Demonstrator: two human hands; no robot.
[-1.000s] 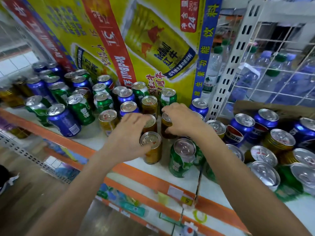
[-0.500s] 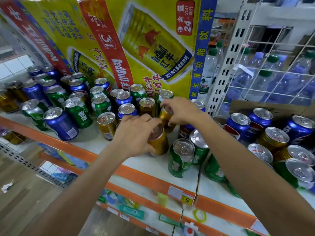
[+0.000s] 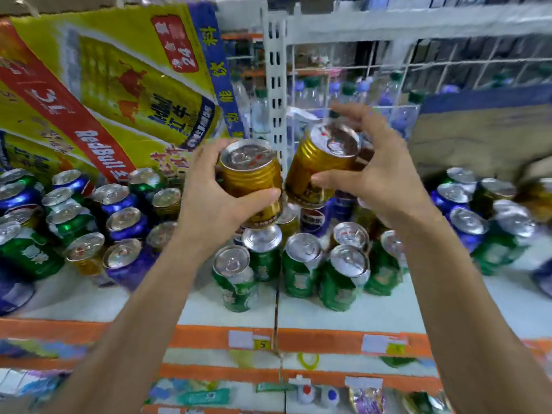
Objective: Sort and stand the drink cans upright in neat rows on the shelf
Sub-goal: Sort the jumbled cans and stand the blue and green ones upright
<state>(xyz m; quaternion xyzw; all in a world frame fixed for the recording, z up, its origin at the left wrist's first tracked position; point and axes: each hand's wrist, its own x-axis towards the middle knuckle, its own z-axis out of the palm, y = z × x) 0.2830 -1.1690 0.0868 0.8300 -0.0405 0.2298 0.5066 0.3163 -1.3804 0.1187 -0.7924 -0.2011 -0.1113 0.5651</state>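
Hands raised above the shelf [image 3: 373, 312]: left hand [image 3: 209, 201] clasps one gold can [image 3: 254, 177], right hand [image 3: 379, 171] clasps another gold can [image 3: 319, 165], both tilted

Both bare forearms come up from the bottom corners and angle in toward the middle. The left hand [image 3: 215, 201] is curled tight around a gold can [image 3: 252, 180], thumb across the front, fingers wrapped behind. The right hand [image 3: 379, 177] holds a second gold can [image 3: 321, 165] more loosely, thumb underneath, fingers arched and spread over its top. Both hands are raised, close together.
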